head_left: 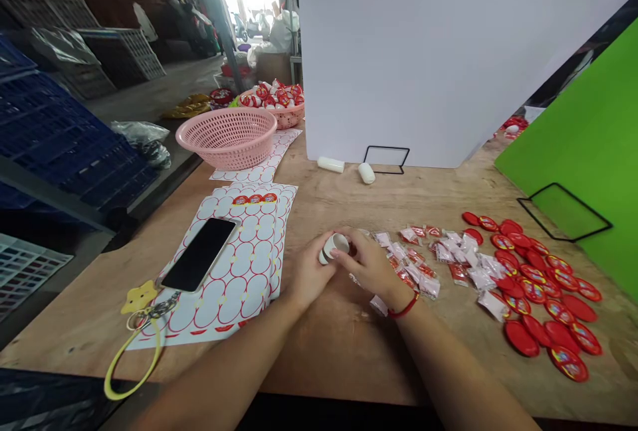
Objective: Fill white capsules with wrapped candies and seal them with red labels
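A small white plastic cup (335, 246), its open mouth tilted up toward me, is between my two hands above the middle of the wooden table. My left hand (310, 273) wraps the cup's left side. On the other side my right hand (371, 263) closes in, its thumb at the rim; its other fingers are partly hidden. Just right of that hand lie small red and clear sachets (413, 265) with pale contents. Beyond them, red oval lids (533, 271), several with printed stickers, are spread out.
Sticker sheets (239, 271) carry a phone (202, 254) and a yellow-strapped keyring (144, 325). Behind stand a pink basket (226, 139) and another basket (289, 117) of red-and-white pieces. Two white cylinders (330, 165) lie before a white panel (399, 59). A green panel (588, 159) stands right.
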A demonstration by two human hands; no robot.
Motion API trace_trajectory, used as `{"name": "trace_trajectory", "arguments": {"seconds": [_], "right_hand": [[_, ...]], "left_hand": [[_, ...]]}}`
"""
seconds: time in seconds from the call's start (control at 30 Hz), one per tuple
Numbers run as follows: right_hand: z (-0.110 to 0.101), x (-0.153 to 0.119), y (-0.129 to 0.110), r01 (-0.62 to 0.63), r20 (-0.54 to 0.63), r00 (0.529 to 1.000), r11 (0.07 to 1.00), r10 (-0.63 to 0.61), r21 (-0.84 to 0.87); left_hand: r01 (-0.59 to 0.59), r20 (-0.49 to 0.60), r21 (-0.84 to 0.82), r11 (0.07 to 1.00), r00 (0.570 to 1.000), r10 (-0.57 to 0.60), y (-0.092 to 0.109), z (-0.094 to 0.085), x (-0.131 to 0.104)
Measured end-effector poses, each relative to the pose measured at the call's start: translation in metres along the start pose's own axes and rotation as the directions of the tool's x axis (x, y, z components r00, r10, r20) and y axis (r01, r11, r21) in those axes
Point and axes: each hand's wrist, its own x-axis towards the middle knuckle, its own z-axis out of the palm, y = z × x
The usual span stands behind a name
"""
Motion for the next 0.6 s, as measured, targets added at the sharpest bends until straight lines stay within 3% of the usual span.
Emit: {"name": "trace_trajectory", "arguments": {"seconds": [0.23, 0.3, 0.37, 0.43, 0.5, 0.6], "right_hand": [[0.000, 0.002, 0.007, -0.100, -0.025, 0.993, 0.943, 0.114, 0.317], [-0.007, 0.004, 0.011, -0.106, -0.129, 0.976, 0.897, 0.177, 0.430], [-0.018, 0.006, 0.019, -0.101, -0.286, 0.921, 0.869, 0.266, 0.485], [-0.032, 0.009, 0.031, -0.131, -0.418, 0.849, 0.895, 0.323, 0.426], [-0.040, 0.012, 0.046, -0.212, -0.480, 0.818, 0.941, 0.318, 0.263], [-0.038, 0.015, 0.066, -0.295, -0.393, 0.879, 0.955, 0.271, -0.001]], "left_hand": [[0.008, 0.111, -0.065, 0.998, 0.994, -0.001, 0.010, -0.002, -0.005], [0.030, 0.112, -0.056, 0.998, 0.993, -0.023, 0.008, -0.005, -0.005], [0.049, 0.056, -0.027, 0.998, 0.997, -0.047, 0.004, -0.008, -0.005], [0.034, -0.057, 0.049, 0.998, 0.998, -0.031, 0.000, -0.011, -0.003], [0.023, -0.148, 0.197, 0.980, 0.989, 0.006, -0.002, -0.012, -0.002], [0.080, -0.134, 0.420, 0.904, 0.991, -0.026, -0.004, -0.011, 0.000]]}}
